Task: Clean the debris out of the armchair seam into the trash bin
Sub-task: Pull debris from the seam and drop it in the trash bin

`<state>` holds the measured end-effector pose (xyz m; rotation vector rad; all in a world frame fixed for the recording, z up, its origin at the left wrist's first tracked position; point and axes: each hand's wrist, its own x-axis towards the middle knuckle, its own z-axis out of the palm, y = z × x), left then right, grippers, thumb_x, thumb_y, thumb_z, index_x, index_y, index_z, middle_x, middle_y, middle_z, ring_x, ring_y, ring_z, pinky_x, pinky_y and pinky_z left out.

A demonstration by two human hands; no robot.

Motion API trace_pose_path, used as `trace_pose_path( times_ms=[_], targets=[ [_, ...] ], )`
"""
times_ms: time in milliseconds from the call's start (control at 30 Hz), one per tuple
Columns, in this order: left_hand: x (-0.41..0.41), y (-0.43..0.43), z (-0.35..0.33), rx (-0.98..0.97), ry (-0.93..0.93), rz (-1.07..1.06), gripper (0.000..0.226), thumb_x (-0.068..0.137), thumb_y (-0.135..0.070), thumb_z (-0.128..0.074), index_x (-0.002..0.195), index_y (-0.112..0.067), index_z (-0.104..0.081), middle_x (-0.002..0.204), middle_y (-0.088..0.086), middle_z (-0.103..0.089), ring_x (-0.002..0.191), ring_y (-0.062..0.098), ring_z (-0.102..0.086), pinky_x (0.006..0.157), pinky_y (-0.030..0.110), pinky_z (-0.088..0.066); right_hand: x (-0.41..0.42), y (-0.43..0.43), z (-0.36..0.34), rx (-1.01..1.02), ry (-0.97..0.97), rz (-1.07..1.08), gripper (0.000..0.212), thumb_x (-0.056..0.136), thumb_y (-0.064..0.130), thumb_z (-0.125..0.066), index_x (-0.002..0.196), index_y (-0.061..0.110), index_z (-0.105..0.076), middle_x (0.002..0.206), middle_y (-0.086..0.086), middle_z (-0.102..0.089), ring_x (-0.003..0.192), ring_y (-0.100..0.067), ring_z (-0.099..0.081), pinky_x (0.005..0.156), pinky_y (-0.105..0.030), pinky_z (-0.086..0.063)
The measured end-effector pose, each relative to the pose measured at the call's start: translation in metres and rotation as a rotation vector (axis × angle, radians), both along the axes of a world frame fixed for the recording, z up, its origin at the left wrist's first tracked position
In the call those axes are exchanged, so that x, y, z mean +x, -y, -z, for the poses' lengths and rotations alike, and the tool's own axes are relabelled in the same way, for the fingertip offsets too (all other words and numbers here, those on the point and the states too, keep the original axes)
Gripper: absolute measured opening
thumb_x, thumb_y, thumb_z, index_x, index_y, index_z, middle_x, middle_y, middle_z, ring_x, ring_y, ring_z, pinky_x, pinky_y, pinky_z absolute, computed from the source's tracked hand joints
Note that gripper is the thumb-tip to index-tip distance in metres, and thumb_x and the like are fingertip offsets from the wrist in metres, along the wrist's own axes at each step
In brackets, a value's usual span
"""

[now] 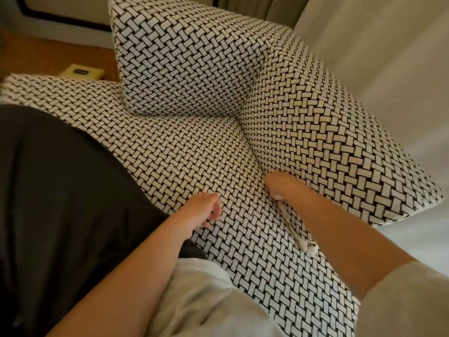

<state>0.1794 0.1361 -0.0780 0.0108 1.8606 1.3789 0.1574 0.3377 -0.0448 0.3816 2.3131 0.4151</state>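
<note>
The armchair is covered in a black-and-white woven pattern. Its seat cushion (184, 161) meets the right side cushion (323, 142) along a seam (255, 156). My right hand (279, 187) is pressed into that seam as a fist, with the fingertips hidden. A twisted strip of white paper debris (295, 229) starts right at this hand and trails along the seam toward me. My left hand (206, 211) rests on the seat with loosely curled fingers, and I see nothing in it. I cannot identify a trash bin for certain.
A large black mass (60, 181), either fabric or a bag, covers the left of the seat. The back cushion (184, 59) leans at the top. A yellow box (81, 72) lies on the brown floor behind. A pale curtain (388, 45) hangs on the right.
</note>
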Motion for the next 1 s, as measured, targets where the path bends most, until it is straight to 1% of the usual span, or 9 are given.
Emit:
trace_pose_path(
  times_ms=[133, 267, 333, 467, 567, 633, 733, 900, 1000],
  targets=[
    [-0.001, -0.002, 0.005, 0.011, 0.040, -0.025, 0.028, 0.095, -0.030, -0.037, 0.099, -0.012, -0.059, 0.102, 0.011, -0.065, 0.092, 0.022, -0.061, 0.081, 0.033, -0.048, 0.003, -0.003, 0.002, -0.008, -0.042, -0.016, 0.037, 0.090, 0.002, -0.044, 0.126, 0.005, -0.050, 0.103, -0.008, -0.054, 0.084, -0.019, -0.051, 0.079, -0.029, -0.051],
    [-0.001, -0.001, 0.004, 0.020, 0.047, -0.023, 0.028, 0.094, -0.030, -0.039, 0.099, -0.011, -0.059, 0.102, 0.013, -0.065, 0.089, 0.021, -0.060, 0.077, 0.032, -0.047, 0.004, -0.003, 0.001, -0.028, -0.008, 0.050, 0.045, 0.090, 0.001, -0.046, 0.135, 0.003, -0.039, 0.122, -0.012, -0.053, 0.102, -0.024, -0.054, 0.095, -0.036, -0.047],
    [-0.002, 0.000, 0.004, 0.019, 0.047, -0.035, 0.028, 0.094, -0.030, -0.039, 0.097, -0.012, -0.060, 0.102, 0.013, -0.066, 0.091, 0.023, -0.061, 0.079, 0.034, -0.048, 0.004, -0.002, -0.002, -0.059, 0.005, 0.091, 0.048, 0.091, -0.002, -0.045, 0.138, 0.001, -0.034, 0.124, -0.015, -0.051, 0.100, -0.023, -0.054, 0.099, -0.037, -0.045],
    [0.000, 0.002, 0.001, 0.017, 0.041, -0.043, 0.027, 0.094, -0.031, -0.039, 0.094, -0.014, -0.061, 0.099, 0.009, -0.066, 0.097, 0.025, -0.062, 0.088, 0.039, -0.048, 0.005, -0.003, -0.001, -0.088, -0.030, 0.082, 0.041, 0.092, -0.003, -0.044, 0.132, 0.001, -0.041, 0.121, -0.014, -0.053, 0.092, -0.023, -0.059, 0.071, -0.029, -0.051],
    [0.003, 0.005, -0.006, 0.021, 0.042, -0.046, 0.028, 0.094, -0.033, -0.039, 0.094, -0.016, -0.061, 0.099, 0.010, -0.067, 0.096, 0.024, -0.062, 0.087, 0.038, -0.048, 0.013, -0.008, 0.009, -0.089, -0.115, 0.039, 0.029, 0.090, 0.001, -0.047, 0.118, 0.004, -0.053, 0.093, -0.007, -0.055, 0.083, -0.021, -0.052, 0.076, -0.027, -0.049],
    [0.003, 0.007, -0.007, 0.033, 0.037, -0.043, 0.028, 0.094, -0.033, -0.038, 0.096, -0.016, -0.060, 0.100, 0.008, -0.066, 0.093, 0.021, -0.062, 0.085, 0.036, -0.048, 0.018, -0.012, 0.014, -0.113, -0.199, 0.045, 0.020, 0.088, 0.002, -0.049, 0.103, 0.007, -0.059, 0.090, -0.005, -0.055, 0.081, -0.020, -0.052, 0.070, -0.026, -0.048],
    [0.001, 0.006, -0.007, 0.055, 0.035, -0.038, 0.028, 0.096, -0.033, -0.037, 0.100, -0.015, -0.058, 0.101, 0.006, -0.064, 0.090, 0.017, -0.060, 0.084, 0.034, -0.048, 0.025, -0.012, 0.008, -0.227, -0.317, 0.146, 0.013, 0.084, -0.001, -0.056, 0.083, 0.012, -0.055, 0.099, -0.005, -0.059, 0.083, -0.019, -0.056, 0.060, -0.020, -0.043],
    [0.001, 0.003, -0.005, 0.075, 0.087, -0.007, 0.030, 0.096, -0.039, -0.035, 0.098, -0.018, -0.057, 0.104, 0.006, -0.064, 0.096, 0.020, -0.061, 0.089, 0.037, -0.047, 0.030, 0.013, -0.007, -0.571, -0.579, 0.246, 0.005, 0.091, 0.011, -0.053, 0.087, 0.012, -0.056, 0.081, -0.001, -0.060, 0.063, -0.011, -0.053, 0.051, -0.017, -0.040],
    [-0.001, 0.003, -0.008, 0.110, 0.151, -0.028, 0.037, 0.097, -0.042, -0.033, 0.105, -0.015, -0.056, 0.106, 0.007, -0.063, 0.099, 0.021, -0.060, 0.091, 0.037, -0.046, 0.033, 0.031, -0.029, -0.793, -0.635, 0.292, 0.007, 0.092, 0.010, -0.052, 0.087, 0.013, -0.055, 0.075, 0.001, -0.058, 0.063, -0.011, -0.052, 0.054, -0.018, -0.044]
  ],
)
